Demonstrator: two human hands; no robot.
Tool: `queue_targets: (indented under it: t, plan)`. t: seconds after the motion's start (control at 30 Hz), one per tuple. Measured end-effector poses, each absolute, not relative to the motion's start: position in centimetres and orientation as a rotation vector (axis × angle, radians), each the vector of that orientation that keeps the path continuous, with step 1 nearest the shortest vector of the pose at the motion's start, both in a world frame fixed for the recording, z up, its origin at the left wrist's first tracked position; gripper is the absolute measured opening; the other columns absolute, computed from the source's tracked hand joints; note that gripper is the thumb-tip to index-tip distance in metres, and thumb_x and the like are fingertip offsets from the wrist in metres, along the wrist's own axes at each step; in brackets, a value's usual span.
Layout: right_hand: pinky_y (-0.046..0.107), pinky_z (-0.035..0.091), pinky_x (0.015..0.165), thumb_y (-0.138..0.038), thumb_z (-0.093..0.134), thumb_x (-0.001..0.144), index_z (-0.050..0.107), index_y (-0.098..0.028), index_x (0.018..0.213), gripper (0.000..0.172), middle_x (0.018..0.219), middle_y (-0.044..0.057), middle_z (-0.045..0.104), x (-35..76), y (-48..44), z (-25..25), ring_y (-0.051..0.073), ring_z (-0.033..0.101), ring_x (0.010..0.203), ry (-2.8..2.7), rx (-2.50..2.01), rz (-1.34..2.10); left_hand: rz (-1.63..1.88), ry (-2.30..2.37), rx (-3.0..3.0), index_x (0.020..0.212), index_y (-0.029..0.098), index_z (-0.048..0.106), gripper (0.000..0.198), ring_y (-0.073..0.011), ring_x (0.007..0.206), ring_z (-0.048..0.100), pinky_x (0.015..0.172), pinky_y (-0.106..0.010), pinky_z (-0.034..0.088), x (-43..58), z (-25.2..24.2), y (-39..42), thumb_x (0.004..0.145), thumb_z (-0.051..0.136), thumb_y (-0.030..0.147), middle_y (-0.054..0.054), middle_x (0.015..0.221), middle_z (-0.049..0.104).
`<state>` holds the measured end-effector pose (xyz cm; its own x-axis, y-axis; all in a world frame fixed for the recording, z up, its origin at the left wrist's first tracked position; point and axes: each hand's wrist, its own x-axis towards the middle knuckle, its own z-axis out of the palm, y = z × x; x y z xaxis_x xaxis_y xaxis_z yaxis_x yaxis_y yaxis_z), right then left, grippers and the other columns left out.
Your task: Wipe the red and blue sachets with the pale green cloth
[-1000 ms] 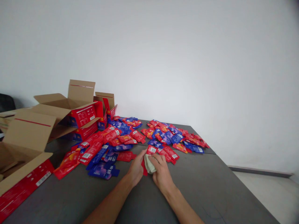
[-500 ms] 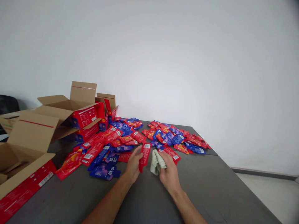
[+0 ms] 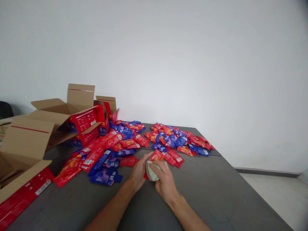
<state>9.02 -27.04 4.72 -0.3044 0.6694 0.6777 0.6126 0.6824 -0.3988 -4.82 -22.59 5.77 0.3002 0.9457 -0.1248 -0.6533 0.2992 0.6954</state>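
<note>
In front of me, above the grey table, my left hand grips a red pouch with an orange print on its upper face. My right hand is closed on a pale green cloth and presses it against the pouch's lower part. Cloth and fingers cover much of the pouch; a small red bit shows below the cloth. Just beyond my hands lies a red pouch with a white label.
A heap of red and blue pouches spreads to the left, with another heap at the back right. Open cardboard boxes with red sides stand at the left, one near the front. A white wall rises behind the table.
My right hand has moved left with the cloth and now presses it on the pouch. The pouch has turned from its labelled side to its orange-printed side. The view has shifted slightly right.
</note>
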Motion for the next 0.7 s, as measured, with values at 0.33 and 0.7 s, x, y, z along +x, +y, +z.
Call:
queue_targets:
  t: [0.33,0.7]
  plan:
    - [0.045,0.046,0.094,0.004,0.046,0.074,0.062,-0.025,0.132,0.067,0.124,0.011,0.059,11.8,-25.4,4.4,0.027,0.052,0.109,-1.729,-1.207,-0.128,1.122,0.503,0.737,0.116,0.013,0.071,0.045,-0.0274,0.100,0.070,0.092,-0.038,0.051,-4.1,3.4,-22.4,0.072,0.077,0.019,-0.016,0.112,0.074]
    - [0.036,0.046,0.087,0.006,0.049,0.067,0.061,-0.030,0.134,0.077,0.120,0.006,0.063,8.1,-27.8,5.6,0.024,0.052,0.101,-2.153,-1.068,0.182,1.208,0.618,0.652,0.111,0.015,0.072,0.039,-0.0225,0.093,0.071,0.084,-0.030,0.052,-5.4,5.3,-22.0,0.072,0.072,0.019,-0.012,0.106,0.075]
